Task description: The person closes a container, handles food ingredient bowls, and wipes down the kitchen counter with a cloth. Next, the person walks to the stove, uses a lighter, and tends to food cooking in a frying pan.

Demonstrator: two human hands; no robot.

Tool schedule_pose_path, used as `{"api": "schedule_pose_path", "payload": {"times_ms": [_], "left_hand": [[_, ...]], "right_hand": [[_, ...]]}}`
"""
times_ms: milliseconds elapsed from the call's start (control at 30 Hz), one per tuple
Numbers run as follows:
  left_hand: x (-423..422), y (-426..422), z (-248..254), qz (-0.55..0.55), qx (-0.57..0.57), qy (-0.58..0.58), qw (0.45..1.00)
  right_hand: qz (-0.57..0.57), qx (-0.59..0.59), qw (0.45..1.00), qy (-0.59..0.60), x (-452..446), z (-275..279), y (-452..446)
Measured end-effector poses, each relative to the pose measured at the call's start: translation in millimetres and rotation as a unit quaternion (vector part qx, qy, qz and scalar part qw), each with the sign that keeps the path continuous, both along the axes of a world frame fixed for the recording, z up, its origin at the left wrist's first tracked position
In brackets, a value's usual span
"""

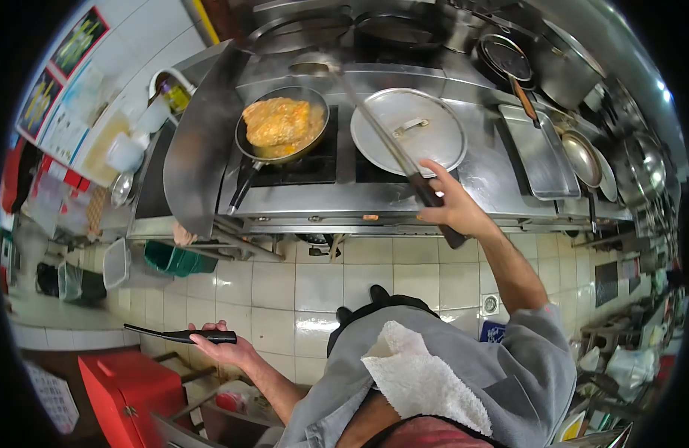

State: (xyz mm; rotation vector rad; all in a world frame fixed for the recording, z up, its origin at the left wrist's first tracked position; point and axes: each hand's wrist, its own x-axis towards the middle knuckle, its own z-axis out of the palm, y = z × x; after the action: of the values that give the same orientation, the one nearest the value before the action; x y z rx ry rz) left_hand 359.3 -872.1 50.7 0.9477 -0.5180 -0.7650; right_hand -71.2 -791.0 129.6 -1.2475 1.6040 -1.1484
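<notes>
My right hand (458, 209) grips the dark handle end of a long metal ladle (378, 127), which reaches forward over the stove. The ladle's bowl is over the back of the range, somewhat blurred. Below its shaft sits a large round metal lid (393, 145) with a loop handle. To the left, a black frying pan (245, 188) stands on a burner, holding a folded orange-yellow omelette-like food (278, 123). Low on the left, away from the stove, my left hand (228, 345) holds a slim black tool (181, 336) with a thin bent neck; its exact kind is unclear.
A metal splash guard (199, 149) stands left of the pan. On the right of the counter are a shallow metal tray (537, 157) and a brown-handled pan (520, 93). A large pot (568, 67) stands behind. A red box (128, 399) is at lower left.
</notes>
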Motion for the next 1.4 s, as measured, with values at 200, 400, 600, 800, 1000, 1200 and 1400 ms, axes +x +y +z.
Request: {"api": "schedule_pose_path", "payload": {"times_ms": [200,400,600,800,1000,1200,1400], "left_hand": [[-18,-51,-6,-0.051,-0.030,0.011,0.998],[-73,-54,-14,-0.055,-0.028,-0.046,0.997],[-121,-31,-10,-0.160,-0.037,-0.019,0.986],[-137,-25,-16,-0.217,0.065,-0.070,0.971],[-147,-45,-27,-0.403,0.144,-0.073,0.901],[-159,-79,-56,-0.643,0.104,-0.113,0.750],[-99,-149,-114,-0.685,0.103,-0.343,0.635]], "right_hand": [[-0.172,0.013,0.979,0.106,-54,-35,93],[-0.247,-0.021,0.950,0.192,-168,-119,95],[-0.262,-0.010,0.846,0.465,-266,-212,74],[-0.355,0.211,0.784,0.463,-253,-182,50],[-0.291,-0.158,0.876,0.351,-107,-79,-18],[0.080,-0.051,0.995,0.031,142,-109,-89],[-0.048,0.165,0.976,-0.134,164,-150,-99]]}}
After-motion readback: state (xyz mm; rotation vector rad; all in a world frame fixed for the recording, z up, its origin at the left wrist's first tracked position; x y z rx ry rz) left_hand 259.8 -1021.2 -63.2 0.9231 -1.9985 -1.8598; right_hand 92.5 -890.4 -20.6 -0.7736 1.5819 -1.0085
